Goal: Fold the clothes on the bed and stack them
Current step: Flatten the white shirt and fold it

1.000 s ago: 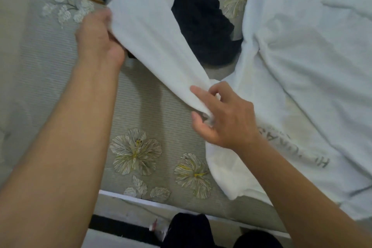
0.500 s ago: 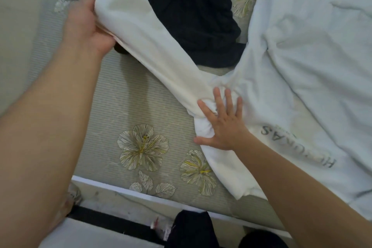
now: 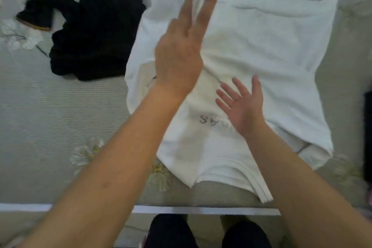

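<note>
White shirt (image 3: 271, 46) now folded inward; left hand (image 3: 179, 56), right hand (image 3: 243, 106): fingers (image 3: 209, 0) straight, empty, seemingly hovering.

Grey lettering (image 3: 208, 120) is showing on the white T-shirt (image 3: 271, 50), just to the left of the right hand (image 3: 243, 104). Only two letters, an A and an S, are reading clearly (upside down to the camera). The remaining letters are blurring out and running under that hand's heel and wrist, so they cannot be read.
</note>
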The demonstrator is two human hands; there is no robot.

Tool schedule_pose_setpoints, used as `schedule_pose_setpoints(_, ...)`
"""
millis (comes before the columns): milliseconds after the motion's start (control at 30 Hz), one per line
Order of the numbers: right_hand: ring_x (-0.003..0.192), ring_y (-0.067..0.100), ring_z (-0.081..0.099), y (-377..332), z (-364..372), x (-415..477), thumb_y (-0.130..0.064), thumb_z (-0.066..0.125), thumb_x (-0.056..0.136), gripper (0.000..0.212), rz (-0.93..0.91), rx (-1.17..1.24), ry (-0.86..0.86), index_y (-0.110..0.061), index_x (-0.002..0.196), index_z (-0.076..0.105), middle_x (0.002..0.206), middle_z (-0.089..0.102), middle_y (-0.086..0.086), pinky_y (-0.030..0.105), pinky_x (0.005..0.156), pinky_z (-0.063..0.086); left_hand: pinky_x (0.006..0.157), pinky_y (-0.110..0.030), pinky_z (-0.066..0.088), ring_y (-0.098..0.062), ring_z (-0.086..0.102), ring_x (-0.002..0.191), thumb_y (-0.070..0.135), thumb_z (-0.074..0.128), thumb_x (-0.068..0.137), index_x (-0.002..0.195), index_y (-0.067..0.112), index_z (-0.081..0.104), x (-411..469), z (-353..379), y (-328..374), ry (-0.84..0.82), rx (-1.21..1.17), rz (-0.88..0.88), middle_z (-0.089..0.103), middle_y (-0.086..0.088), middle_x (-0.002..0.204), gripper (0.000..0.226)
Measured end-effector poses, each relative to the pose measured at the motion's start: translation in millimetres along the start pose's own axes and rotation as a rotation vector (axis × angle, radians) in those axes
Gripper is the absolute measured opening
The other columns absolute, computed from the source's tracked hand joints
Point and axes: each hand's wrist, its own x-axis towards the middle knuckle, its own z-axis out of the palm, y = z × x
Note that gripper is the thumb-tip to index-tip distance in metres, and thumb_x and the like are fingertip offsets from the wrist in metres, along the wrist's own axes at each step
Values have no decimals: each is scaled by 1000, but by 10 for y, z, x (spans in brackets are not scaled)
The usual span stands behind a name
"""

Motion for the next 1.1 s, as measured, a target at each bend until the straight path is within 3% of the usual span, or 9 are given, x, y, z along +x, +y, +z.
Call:
schedule_pose_setpoints(167, 117, 32, 64, -434, -1196, -106, -79, 48, 84, 85, -48, 274, 158, -20, 145, 48, 132, 62, 13, 47, 101, 51, 98, -44, 47, -34, 50, 128, 22, 58, 96, 157, 40, 3, -1087, 752, 1028, -1094, -306, 165, -10, -8, 166, 84)
schedule_pose_setpoints(267, 124, 25, 58, -541, -1541, -51, -71, 54, 87, 78, 41, 133, 161, -22, 147, 45, 143, 55, 6, 40, 99, 49, 114, -48, 31, -32, 28, 147, 28, 56, 98, 153, 21, 35, -1514, 893, 1078, -960, -286, 145, 19, -14, 163, 58)
schedule_pose_setpoints(400, 118, 21, 60, -558, -1518, 55, -44, 66, 94, 55, 57, -54, 211, -21, 142, 49, 138, 58, 4, 34, 91, 54, 116, -50, 22, -32, 17, 149, 29, 52, 98, 154, 20, 29, -1567, 997, 716, -889, 189, -20, 19, -15, 162, 61)
schedule_pose_setpoints(500, 109, 24, 64, -660, -1462, 160, -19, 57, 102, 26, -83, -148, 285, -18, 128, 54, 129, 61, 8, 32, 69, 60, 84, -45, 43, -36, 53, 112, 26, 63, 90, 123, 14, 63, -1371, 974, 516, -868, 310, -2, 58, -16, 122, 35)
schedule_pose_setpoints(600, 110, 23, 64, -945, -1456, 199, -18, 51, 104, 16, -249, -239, 300, -23, 118, 58, 124, 63, 5, 28, 67, 60, 56, -39, 45, -36, 59, 70, 4, 76, 76, 86, 3, 72, -1326, 942, 621, -671, 215, 70, 62, -18, 80, 10)
schedule_pose_setpoints(733, 120, 26, 59, -1199, -1729, 266, -7, 46, 102, 34, -332, -370, 378, -11, 135, 50, 134, 58, 11, 45, 99, 54, 83, -46, 48, -39, 60, 106, -8, 60, 83, 128, 9, 63, -1496, 1079, 930, -716, 59, 55, 62, -19, 123, 48)
schedule_pose_setpoints(867, 141, 26, 36, -1081, -1931, 76, -13, 56, 94, 69, -502, -907, 474, -10, 155, 24, 154, 34, 13, 39, 120, 29, 121, -48, 15, -28, 20, 149, -1, 44, 89, 152, 16, 34, -1785, 1073, 1029, -918, 108, -26, 26, -12, 161, 66)
schedule_pose_setpoints(1000, 144, 35, 25, -346, -2102, -505, -32, 60, 95, 66, -989, -1457, 277, -15, 153, 35, 157, 27, 20, 48, 116, 25, 103, -58, 35, -43, 48, 121, 0, 57, 72, 123, 1, 58, -2280, 708, 1015, -604, 192, -232, 53, -25, 128, 51)
schedule_pose_setpoints(1100, 149, 43, 17, 287, -2430, -816, -49, 59, 93, 70, -860, -1999, -236, -20, 153, 38, 161, 22, 21, 58, 119, 19, 102, -57, 33, -40, 47, 119, 7, 61, 77, 126, 0, 55, -2778, 407, 936, -905, 312, -326, 51, -23, 130, 50)
